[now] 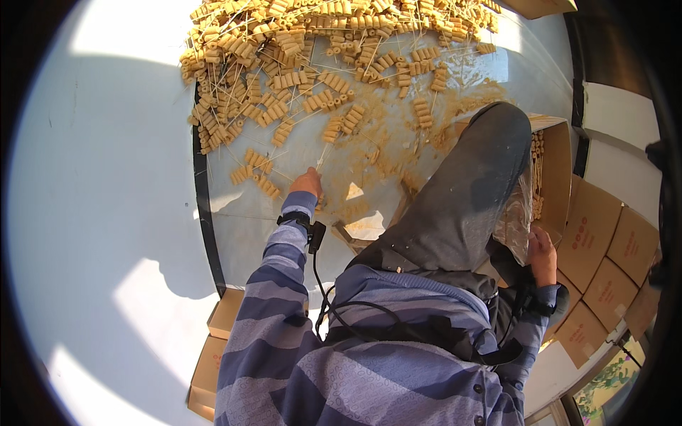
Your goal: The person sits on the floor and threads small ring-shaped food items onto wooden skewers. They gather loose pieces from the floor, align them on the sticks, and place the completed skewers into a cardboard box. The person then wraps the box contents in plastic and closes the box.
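At the near edge of the scattered pieces, my left hand (pixel 307 184) is closed around the thin stick ends of ridged tan rolls on sticks (pixel 332 130). The rolls point away from me, close to the white surface. A few more stick-mounted rolls (pixel 256 162) lie just left of that hand. On my right, my right hand (pixel 543 257) is low beside an open cardboard box (pixel 558 160). Its fingers are curled at the edge of a clear plastic liner (pixel 513 224) hanging from the box. Rows of stick-mounted rolls show inside the box.
A large heap of the same rolls (pixel 284 42) covers the far part of the work surface (pixel 234 234), with tan crumbs (pixel 391 128) nearer. My bent knee (pixel 490 149) stands between the surface and the box. Stacked cartons (pixel 590 220) are at the right, and more boxes (pixel 209 355) at the lower left.
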Demonstrator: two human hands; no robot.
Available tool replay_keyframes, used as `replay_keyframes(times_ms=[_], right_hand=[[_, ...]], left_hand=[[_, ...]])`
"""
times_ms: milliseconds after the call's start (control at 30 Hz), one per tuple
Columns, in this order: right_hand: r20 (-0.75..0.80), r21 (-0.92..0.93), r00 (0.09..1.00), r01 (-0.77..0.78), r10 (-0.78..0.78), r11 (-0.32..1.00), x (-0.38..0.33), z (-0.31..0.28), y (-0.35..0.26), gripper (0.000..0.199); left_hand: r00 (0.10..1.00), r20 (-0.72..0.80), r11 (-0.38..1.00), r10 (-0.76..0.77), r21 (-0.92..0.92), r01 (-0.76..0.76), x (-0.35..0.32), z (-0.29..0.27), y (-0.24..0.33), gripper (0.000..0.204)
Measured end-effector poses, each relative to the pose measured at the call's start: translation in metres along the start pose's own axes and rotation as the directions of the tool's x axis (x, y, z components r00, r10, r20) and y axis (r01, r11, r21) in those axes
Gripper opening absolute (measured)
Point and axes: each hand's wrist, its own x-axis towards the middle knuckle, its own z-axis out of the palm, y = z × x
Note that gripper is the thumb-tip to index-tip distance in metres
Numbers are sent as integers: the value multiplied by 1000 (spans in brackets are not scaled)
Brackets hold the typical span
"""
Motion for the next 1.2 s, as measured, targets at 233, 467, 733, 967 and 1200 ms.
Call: replay_keyframes(times_ms=[233, 467, 733, 967, 1200], right_hand=[[87, 731, 996, -48, -24, 681, -14, -42, -164, 41], [627, 762, 629, -372, -460, 529, -13, 30, -296, 58], [600, 784, 575, -562, -556, 265, 14, 61, -304, 52], [592, 803, 690, -551, -418, 228, 16, 66, -301, 30], [534, 846, 762, -480, -368, 233, 13, 59, -316, 36]], left_hand=[[916, -375, 476, 143, -786, -396, -77, -86, 27, 35], [851, -396, -387, 346, -886, -256, -163, -157, 131, 29], [760, -63, -368, 646, -899, 238, -211, -128, 180, 46], [646, 123, -215, 753, -882, 419, -211, -106, 165, 47], [452, 128, -110, 883, -879, 464, -183, -81, 134, 53]])
